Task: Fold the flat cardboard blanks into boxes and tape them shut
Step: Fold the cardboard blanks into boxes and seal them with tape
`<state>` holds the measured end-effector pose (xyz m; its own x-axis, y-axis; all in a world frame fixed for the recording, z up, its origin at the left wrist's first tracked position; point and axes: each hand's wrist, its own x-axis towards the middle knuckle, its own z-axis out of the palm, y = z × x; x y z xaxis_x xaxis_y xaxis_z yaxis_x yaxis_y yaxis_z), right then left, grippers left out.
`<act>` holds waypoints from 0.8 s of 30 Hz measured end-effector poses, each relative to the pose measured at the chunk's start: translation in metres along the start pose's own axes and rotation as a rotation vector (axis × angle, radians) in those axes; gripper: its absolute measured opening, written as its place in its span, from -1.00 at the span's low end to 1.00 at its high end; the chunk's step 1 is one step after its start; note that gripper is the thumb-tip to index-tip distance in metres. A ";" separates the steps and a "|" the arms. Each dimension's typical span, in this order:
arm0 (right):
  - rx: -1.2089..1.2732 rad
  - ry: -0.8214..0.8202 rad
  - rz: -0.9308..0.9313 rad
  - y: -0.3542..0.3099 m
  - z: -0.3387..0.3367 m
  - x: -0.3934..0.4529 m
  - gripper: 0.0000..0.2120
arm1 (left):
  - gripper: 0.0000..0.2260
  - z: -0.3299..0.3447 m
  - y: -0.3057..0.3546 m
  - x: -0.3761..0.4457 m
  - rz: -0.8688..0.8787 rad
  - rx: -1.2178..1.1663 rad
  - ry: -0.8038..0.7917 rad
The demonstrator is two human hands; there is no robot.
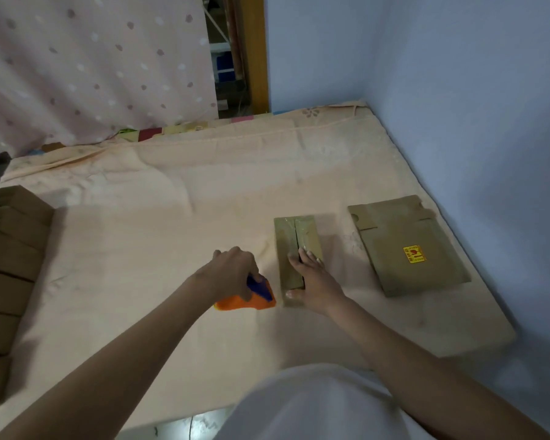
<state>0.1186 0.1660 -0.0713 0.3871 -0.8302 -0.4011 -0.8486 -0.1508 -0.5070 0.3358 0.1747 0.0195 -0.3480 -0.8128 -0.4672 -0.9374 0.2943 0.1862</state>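
Both forearms are bare to the frame edge — a white garment [315, 404] covers the torso.

A folded box [296, 249] lies on the bed [172, 217]. Just left of the box, at its near end, lies a tape dispenser [248, 298]. Right of the box, apart from it, lies a stack of flat blanks [407, 246]. Far left of the box, at the bed's edge, finished boxes [10, 258] are piled.
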 end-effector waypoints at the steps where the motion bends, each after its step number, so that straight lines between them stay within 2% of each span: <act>1: 0.007 0.000 -0.001 0.000 0.000 0.000 -0.15 | -0.70 -0.006 0.000 0.006 -0.034 0.000 -0.006; 3: 0.007 0.001 -0.004 0.000 0.000 0.000 -0.16 | -0.74 -0.017 0.000 0.015 -0.077 -0.006 -0.015; 6: -0.025 -0.001 0.004 -0.002 0.000 0.000 -0.16 | -0.72 -0.022 0.009 0.020 -0.055 0.005 -0.081; 11: -0.057 -0.017 0.006 -0.004 -0.001 0.000 -0.15 | -0.75 -0.038 0.029 0.028 -0.034 0.148 -0.151; 16: -0.052 -0.044 -0.012 -0.001 -0.007 0.000 -0.13 | -0.69 -0.005 0.035 0.021 -0.189 0.518 -0.315; 17: -0.042 -0.038 -0.014 -0.001 -0.006 0.000 -0.14 | -0.72 0.002 0.026 0.017 -0.217 0.486 -0.284; 22: -0.028 0.000 -0.027 -0.002 -0.004 -0.003 -0.13 | -0.74 0.031 -0.027 0.016 -0.364 0.373 0.229; 24: -0.006 -0.006 -0.020 -0.003 -0.004 -0.006 -0.13 | -0.67 0.048 -0.032 0.020 -0.405 0.305 0.261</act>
<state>0.1175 0.1690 -0.0640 0.4058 -0.8240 -0.3953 -0.8428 -0.1701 -0.5107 0.3581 0.1734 -0.0373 0.0187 -0.9769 -0.2128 -0.9704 0.0335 -0.2392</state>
